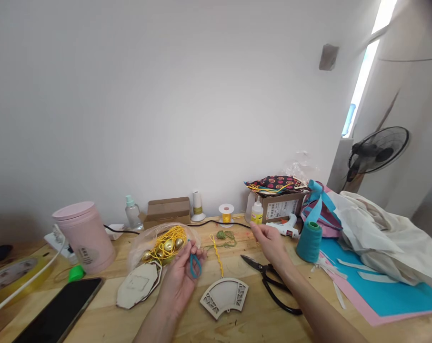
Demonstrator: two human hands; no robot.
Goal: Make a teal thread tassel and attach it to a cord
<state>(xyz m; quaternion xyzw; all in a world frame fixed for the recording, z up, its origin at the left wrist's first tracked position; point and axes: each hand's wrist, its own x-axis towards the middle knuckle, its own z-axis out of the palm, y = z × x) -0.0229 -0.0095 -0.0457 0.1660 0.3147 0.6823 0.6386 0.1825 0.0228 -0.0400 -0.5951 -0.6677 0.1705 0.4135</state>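
Observation:
My left hand (178, 274) is closed in a pinch on a small loop of teal cord (195, 267), held just above the table. My right hand (272, 242) is raised in front of a small glue bottle (257, 213), thumb and fingers pinched together; whatever is between them is too small to make out. Between my hands lies a fan-shaped wooden frame (225, 294) with cut-out side panels and a knotted yellow cord (217, 255) at its top. Behind it is a tangle of green thread (226, 236). Black-handled scissors (280, 296) lie under my right forearm.
A plastic bag (139, 245) of yellow cords and gold bells sits left, beside stacked wooden plaques (135, 288). Farther left are a pink tumbler (89, 240) and a phone (60, 312). Right stand a teal thread cone (309, 243), a glue gun (289, 226) and blue sheets (390, 290).

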